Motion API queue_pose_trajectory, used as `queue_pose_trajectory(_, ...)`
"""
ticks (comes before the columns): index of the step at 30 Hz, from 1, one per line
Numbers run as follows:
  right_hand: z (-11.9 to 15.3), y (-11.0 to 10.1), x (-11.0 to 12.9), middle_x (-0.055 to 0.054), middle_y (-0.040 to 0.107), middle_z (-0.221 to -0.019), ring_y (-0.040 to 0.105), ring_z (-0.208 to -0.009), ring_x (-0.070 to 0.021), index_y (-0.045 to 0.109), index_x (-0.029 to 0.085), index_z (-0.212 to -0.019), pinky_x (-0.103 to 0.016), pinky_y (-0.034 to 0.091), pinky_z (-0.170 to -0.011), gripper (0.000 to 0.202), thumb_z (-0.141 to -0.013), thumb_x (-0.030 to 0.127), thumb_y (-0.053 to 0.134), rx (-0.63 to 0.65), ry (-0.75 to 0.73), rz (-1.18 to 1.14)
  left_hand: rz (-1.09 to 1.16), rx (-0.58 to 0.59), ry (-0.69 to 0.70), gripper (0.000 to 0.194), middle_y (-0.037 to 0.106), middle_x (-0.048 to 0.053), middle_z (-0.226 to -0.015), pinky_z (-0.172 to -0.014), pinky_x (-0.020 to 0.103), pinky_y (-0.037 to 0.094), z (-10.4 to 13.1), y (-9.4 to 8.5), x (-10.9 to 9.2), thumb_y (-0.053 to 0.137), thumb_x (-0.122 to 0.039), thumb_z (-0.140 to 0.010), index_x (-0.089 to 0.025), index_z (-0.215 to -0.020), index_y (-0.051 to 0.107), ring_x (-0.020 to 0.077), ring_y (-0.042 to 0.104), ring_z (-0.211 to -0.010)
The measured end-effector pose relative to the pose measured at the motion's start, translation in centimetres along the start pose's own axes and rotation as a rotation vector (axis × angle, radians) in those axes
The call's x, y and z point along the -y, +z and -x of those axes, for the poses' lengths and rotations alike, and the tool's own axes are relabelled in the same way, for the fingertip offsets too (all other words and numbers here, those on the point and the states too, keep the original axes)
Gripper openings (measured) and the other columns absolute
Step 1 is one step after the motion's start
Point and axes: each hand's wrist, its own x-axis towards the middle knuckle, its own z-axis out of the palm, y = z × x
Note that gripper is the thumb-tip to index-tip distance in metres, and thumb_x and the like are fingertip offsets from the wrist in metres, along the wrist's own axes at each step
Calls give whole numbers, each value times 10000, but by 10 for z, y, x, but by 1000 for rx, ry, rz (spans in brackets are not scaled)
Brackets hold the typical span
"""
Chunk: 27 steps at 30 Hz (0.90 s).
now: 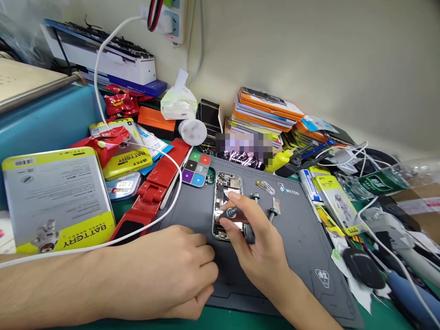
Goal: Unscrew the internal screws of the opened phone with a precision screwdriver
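Observation:
An opened phone (218, 201) lies on the grey work mat (295, 243), its inner boards and parts showing. Over it, my right hand (263, 233) pinches a small dark screwdriver (232, 212) between thumb and fingers; where its tip rests is hidden. My left hand (182, 270) lies curled on the mat just left of the phone's lower end, and the inside of its grip is out of sight. Right of the phone are small metal pieces (273, 210) on the mat. A tray with coloured squares (195, 169) sits at the phone's upper left.
Yellow battery packs (57, 197) and a red hinged holder (147, 197) crowd the left. A white cable (172, 211) loops over the mat's left side. Stacked orange boxes (264, 110) stand at the back; a plastic bottle (378, 181) and a black case (363, 268) lie right.

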Motion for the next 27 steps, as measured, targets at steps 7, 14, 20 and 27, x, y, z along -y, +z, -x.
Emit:
queue_pose_trajectory(7, 5, 2, 0, -85, 564, -1410, 593, -1239, -229, 334, 313, -1625, -410, 580, -943, 699, -1014, -15, 422, -37, -14, -73, 8, 31, 2, 151, 614, -27, -743, -618, 386, 406, 0, -1, 0, 636, -276, -950, -218, -812, 616, 191, 560, -656)
queue_pose_trajectory(14, 6, -1, -3, -75, 564, -1435, 579, -1218, -224, 358, 309, -1616, -368, 597, -852, 689, -1013, -11, 448, -76, -8, -37, 21, 61, -1, 144, 612, -26, -756, -635, 382, 419, 0, -2, 1, 623, -261, -957, -218, -820, 609, 193, 555, -675)
queue_pose_trajectory(20, 7, 4, -1, -94, 613, -1342, 649, -1118, -238, 338, 305, -1620, -372, 620, -761, 709, -1005, 40, 569, -121, 46, -14, 17, 48, 5, 148, 611, -22, -755, -621, 389, 424, 0, -3, 2, 630, -267, -958, -214, -821, 612, 195, 550, -673)
queue_pose_trajectory(27, -4, 0, 10, -61, 692, -1064, 697, -798, -201, 485, 305, -1468, -346, 675, -630, 432, -1065, 158, 537, -449, 333, -441, 115, 79, -27, 166, 640, -18, -766, -616, 363, 421, -1, -9, 5, 608, -260, -985, -207, -829, 624, 183, 589, -674)
